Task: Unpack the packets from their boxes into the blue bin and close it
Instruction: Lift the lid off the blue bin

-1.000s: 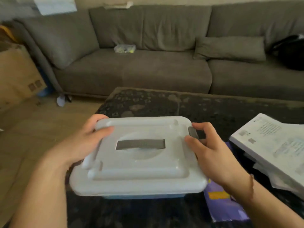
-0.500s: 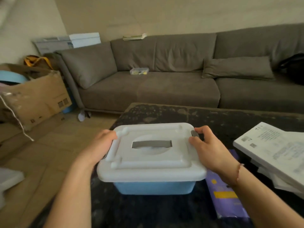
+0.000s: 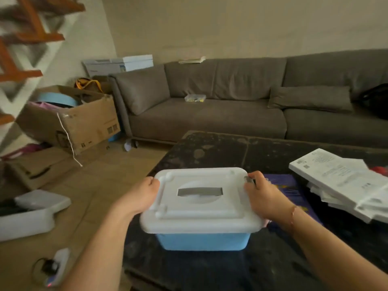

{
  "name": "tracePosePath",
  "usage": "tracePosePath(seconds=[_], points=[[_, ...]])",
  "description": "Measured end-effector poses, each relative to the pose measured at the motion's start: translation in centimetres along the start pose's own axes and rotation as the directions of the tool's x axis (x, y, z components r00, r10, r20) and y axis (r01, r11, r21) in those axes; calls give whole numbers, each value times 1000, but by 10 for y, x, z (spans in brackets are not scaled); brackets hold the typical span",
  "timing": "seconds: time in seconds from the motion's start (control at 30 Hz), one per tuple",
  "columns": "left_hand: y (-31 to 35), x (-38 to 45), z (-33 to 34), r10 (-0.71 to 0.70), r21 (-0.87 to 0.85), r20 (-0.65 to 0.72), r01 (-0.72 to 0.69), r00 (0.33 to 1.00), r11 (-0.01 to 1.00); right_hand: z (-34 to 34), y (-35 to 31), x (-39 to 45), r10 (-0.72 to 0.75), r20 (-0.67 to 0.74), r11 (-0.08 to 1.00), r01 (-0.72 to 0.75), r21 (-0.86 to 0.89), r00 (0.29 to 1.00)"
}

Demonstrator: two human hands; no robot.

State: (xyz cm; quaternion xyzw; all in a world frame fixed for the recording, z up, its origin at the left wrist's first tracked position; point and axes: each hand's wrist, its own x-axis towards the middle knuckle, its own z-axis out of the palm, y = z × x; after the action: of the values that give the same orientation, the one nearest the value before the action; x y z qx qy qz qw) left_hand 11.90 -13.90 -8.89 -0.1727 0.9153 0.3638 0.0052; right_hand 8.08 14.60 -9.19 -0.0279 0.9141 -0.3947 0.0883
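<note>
Bin (image 3: 202, 241), blue, sits on the dark tabletop (image 3: 262, 152) between the two hands, with its white lid (image 3: 201, 213) on top and covering it fully. The lid has a grey handle (image 3: 199, 191) lying flat in a round recess at its middle. The left hand (image 3: 139, 197) is at the lid's left edge, its fingers curled over the rim near the far left corner. The right hand (image 3: 265, 196) is at the lid's right edge, its fingers bent around a small grey latch (image 3: 249, 179) at the far right corner. Whether that latch is snapped down cannot be told. A thin bracelet shows on the right wrist.

Just right of the right hand, partly hidden by it and the forearm, a purple flat box (image 3: 294, 192) lies on the tabletop. Farther right of that hand is a loose pile of white boxes (image 3: 336, 177) printed with small text, lying at slight angles to one another. Something red (image 3: 379, 170) peeks out behind the pile.

Beyond both hands, past the tabletop, stands a long grey sofa (image 3: 210, 118) with a small clear container (image 3: 195, 98) on its seat and a cushion (image 3: 310, 99) toward its right end. Left of the left hand, on the floor, are an open cardboard box (image 3: 84, 124) and, nearer, a white tray-like lid (image 3: 31, 213). Below that lies a white device with a cable (image 3: 56, 267).
</note>
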Motion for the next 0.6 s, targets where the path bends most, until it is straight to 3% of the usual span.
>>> tracePosePath(seconds=[0.2, 0.47, 0.6], points=[[-12, -12, -14, 42, -43, 114, -37, 993, 998, -1, 1, -14, -7, 9, 1000, 7, 30, 1000], [-15, -12, -20, 111, 96, 107, -121, 988, 988, 8, 18, -13, -11, 89, 893, -30, 448, 996], [-27, -13, -19, 97, 76, 151, -110, 984, 991, 13, 30, -12, -38, 47, 923, 17, 385, 998]])
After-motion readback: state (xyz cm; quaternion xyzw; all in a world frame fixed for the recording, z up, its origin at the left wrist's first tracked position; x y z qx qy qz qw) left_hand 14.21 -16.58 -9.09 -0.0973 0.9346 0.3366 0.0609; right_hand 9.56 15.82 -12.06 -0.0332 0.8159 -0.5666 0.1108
